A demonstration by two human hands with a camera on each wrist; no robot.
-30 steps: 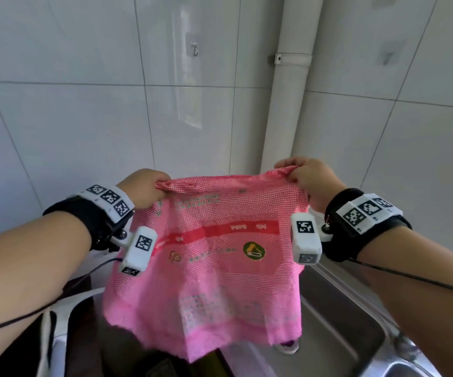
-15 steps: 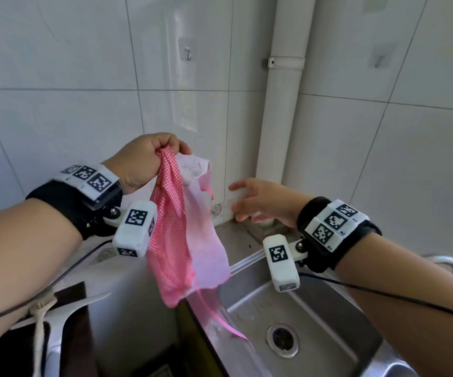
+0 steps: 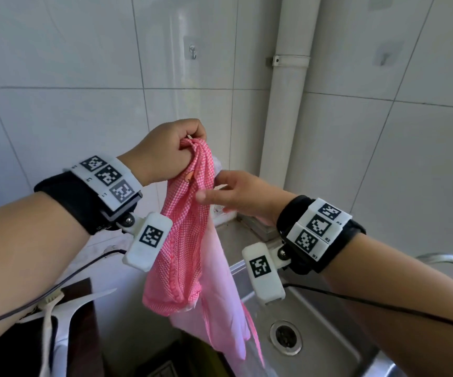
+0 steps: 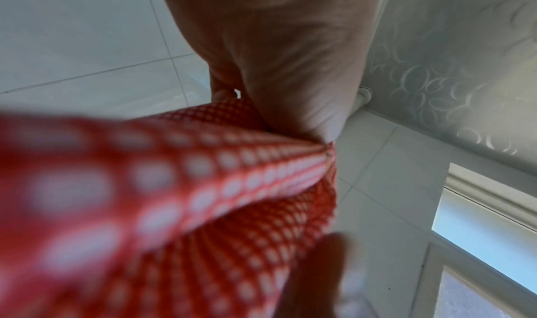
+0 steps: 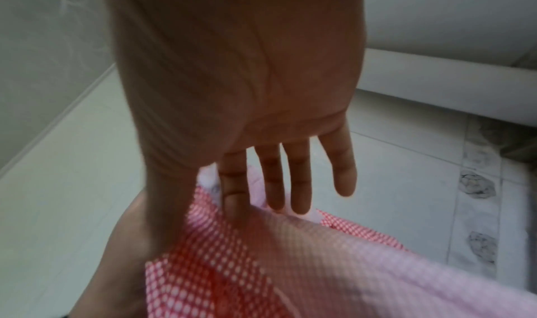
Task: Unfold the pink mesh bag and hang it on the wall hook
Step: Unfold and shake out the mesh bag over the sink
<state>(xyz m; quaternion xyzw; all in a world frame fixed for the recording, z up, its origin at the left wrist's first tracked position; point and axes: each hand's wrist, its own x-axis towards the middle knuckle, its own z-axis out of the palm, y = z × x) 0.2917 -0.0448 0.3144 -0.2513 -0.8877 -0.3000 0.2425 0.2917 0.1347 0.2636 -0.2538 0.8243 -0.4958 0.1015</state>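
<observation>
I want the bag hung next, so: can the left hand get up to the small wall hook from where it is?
Probably yes. The left hand grips the pink mesh bag by its bunched top, below the wall hook. Only bare tile lies between them. The right hand is lower, off that path.

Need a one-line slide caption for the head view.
Left hand grips the bunched pink mesh bag below the wall hook; right hand reaches in.

Pink mesh bag (image 3: 184, 240) hangs bunched, well below wall hook (image 3: 192, 51).
</observation>
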